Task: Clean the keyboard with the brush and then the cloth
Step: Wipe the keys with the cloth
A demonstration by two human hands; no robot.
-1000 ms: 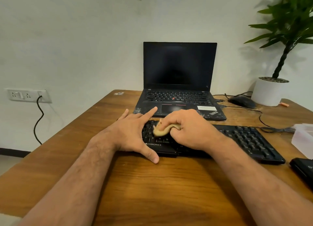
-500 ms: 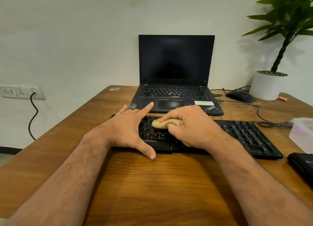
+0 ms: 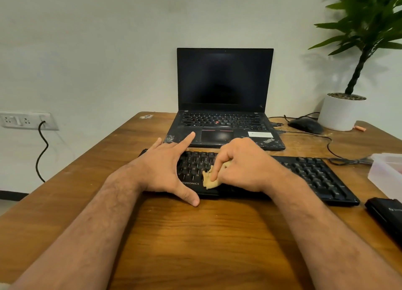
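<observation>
A black keyboard [image 3: 313,176] lies across the wooden table [image 3: 195,242] in front of the laptop. My left hand [image 3: 163,168] rests flat on its left end, fingers spread, thumb reaching over the front edge onto the wood. My right hand [image 3: 243,165] holds a small tan cloth [image 3: 208,181] bunched under its curled fingers and presses it onto the keys near the front edge, just right of the brand lettering. No brush is in view.
An open black laptop [image 3: 224,124] stands behind the keyboard. A black mouse [image 3: 305,125] and its cable lie at the back right beside a white plant pot [image 3: 339,113]. A clear plastic box [image 3: 387,174] and a black case [image 3: 387,215] sit at the right edge.
My right hand has drawn the cloth from the upper key rows toward the keyboard's front edge. The left hand has stayed on the left end. The camera has tilted slightly.
</observation>
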